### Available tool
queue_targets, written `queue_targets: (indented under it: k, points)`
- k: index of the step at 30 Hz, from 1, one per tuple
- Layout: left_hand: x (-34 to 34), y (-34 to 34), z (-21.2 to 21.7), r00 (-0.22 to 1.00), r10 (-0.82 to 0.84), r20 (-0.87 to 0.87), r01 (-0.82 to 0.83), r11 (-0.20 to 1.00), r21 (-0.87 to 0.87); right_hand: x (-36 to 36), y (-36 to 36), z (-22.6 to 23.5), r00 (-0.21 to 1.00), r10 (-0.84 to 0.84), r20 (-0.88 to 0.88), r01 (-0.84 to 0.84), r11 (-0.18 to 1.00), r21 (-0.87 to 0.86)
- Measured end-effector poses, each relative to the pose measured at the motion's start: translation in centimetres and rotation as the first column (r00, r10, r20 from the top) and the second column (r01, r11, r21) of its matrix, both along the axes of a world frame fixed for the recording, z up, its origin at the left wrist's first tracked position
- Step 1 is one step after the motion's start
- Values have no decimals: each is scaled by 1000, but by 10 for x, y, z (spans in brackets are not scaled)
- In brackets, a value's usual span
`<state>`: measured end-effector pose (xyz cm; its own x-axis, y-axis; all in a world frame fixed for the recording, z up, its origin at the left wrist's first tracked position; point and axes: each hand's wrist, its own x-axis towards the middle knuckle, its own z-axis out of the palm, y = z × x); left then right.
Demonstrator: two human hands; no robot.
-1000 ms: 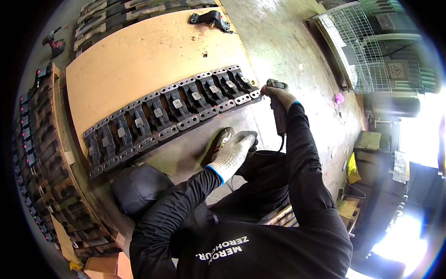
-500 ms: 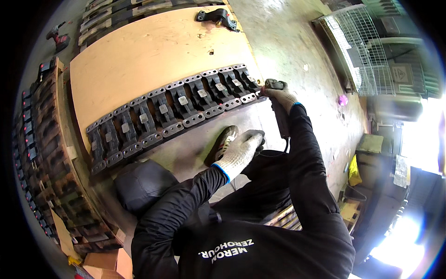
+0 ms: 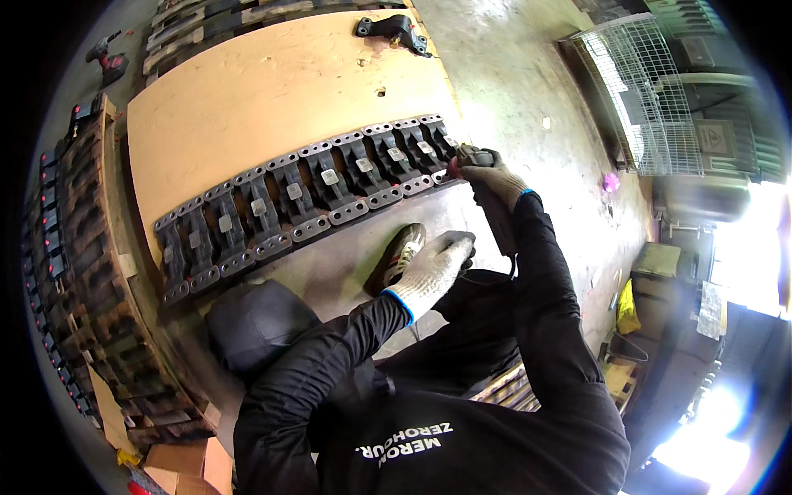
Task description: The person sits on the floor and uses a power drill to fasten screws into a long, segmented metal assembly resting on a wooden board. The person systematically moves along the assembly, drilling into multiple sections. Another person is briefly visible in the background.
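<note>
A row of dark metal brackets (image 3: 294,192) with pale square labels and drilled end plates lies side by side along the near edge of the tan board (image 3: 247,99). At the row's right end my right hand (image 3: 493,171), in a white and grey glove, grips a dark corded power tool (image 3: 495,219) that looks like a grinder. Its body points back along my forearm, and its head reaches the last bracket; whether they touch is hidden. My left hand (image 3: 437,271), gloved too, is closed above my knee. Its curled fingers hide anything inside.
Another black bracket (image 3: 394,31) sits at the board's far right corner. A stacked wooden pallet load (image 3: 124,289) stands at left, a cordless drill (image 3: 106,59) beyond it. My shoe (image 3: 406,250) is close to the row. Wire baskets (image 3: 631,95) stand far right.
My right hand and the power tool have shifted slightly left, onto the row's right end. My left hand stays closed in nearly the same place. The view has shifted a little.
</note>
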<state>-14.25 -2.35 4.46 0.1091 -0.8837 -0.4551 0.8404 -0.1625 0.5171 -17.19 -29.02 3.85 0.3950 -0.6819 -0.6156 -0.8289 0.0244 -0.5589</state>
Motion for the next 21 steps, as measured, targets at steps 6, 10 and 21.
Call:
queue_targets:
  k: [6,10,21]
  points:
    - [-1,0,2,981,-72,181,55,994,99,7,22,3,998,55,20,-57,994,92]
    - [-7,-4,-16,948,-69,310,42,995,92,7,46,8,994,74,77,-84,986,146]
    - [5,-7,-5,980,-165,111,162,986,33,23,69,-2,979,200,-33,-202,976,-81]
